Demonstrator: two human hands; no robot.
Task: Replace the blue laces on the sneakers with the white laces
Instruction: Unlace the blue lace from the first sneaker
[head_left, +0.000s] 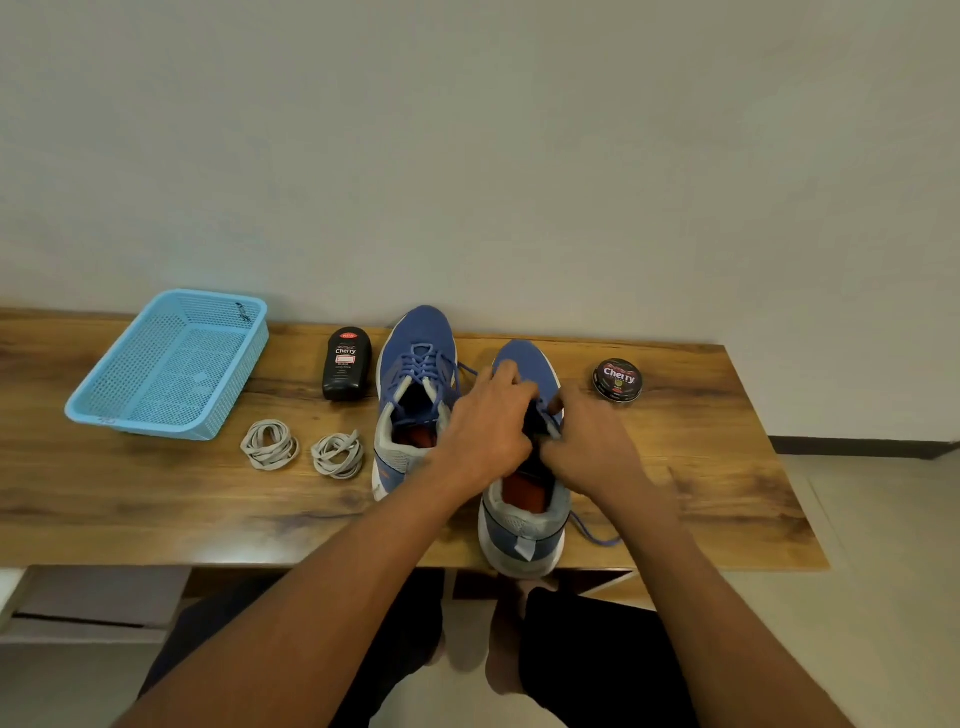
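Two blue sneakers stand side by side on the wooden table (130, 499), toes toward the wall. The left sneaker (415, 332) has its blue lace (423, 364) threaded through. Over the right sneaker (524, 535), both my hands work at the tongue area. My left hand (485, 423) has curled fingers on the blue lace there, and my right hand (589, 444) pinches the same lace from the other side. One loose blue lace end (592, 535) trails onto the table by the heel. Two coiled white laces (270, 445) (338, 455) lie left of the shoes.
A light blue plastic basket (104, 410) stands at the back left. A black bottle of liquid shoe polish (346, 364) lies beside the left sneaker. A round polish tin (617, 379) sits right of the shoes. The right sneaker's heel overhangs the table's front edge.
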